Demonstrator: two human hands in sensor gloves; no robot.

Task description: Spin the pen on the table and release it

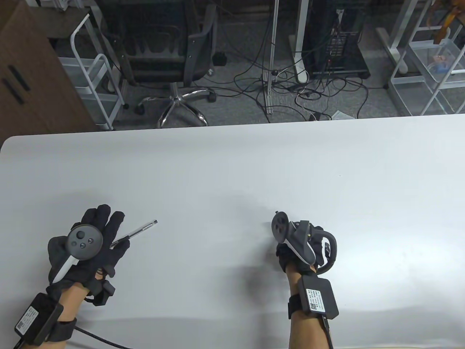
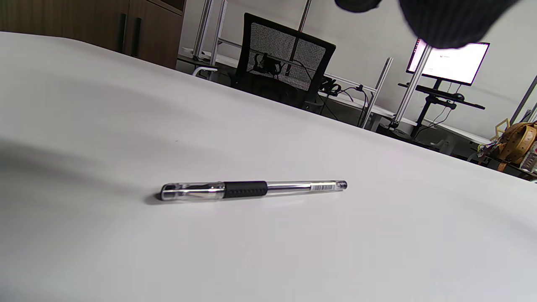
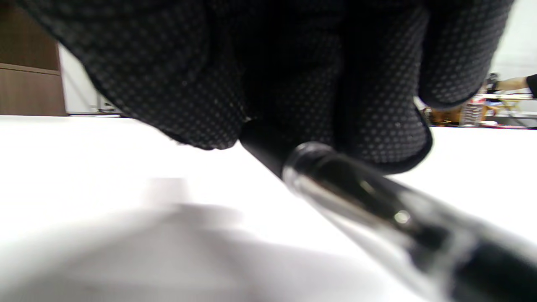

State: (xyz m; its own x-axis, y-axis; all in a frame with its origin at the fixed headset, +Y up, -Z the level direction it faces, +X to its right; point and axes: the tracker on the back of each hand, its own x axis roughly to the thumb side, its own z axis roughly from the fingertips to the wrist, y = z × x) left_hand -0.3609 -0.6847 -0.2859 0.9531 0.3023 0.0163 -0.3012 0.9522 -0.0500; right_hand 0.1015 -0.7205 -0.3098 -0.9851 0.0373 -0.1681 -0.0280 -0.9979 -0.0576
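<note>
Left grip [image 1: 89, 247] fingers spread flat, right grip [image 1: 301, 247] fingers [image 3: 293, 84] curled closed

Beyond the white table [image 1: 254, 163] stand an office chair [image 1: 163, 54], a wooden cabinet [image 1: 25, 72], and seemingly tangled cables [image 1: 290, 87].

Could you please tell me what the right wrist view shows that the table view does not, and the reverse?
Only the right wrist view shows a held pen, its clear barrel pointing toward the camera, gripped by the right hand. Only the table view shows the left hand, fingers spread, overlapping one end of a second pen lying flat, plus an office chair beyond. Both show the right hand and the white table.
</note>
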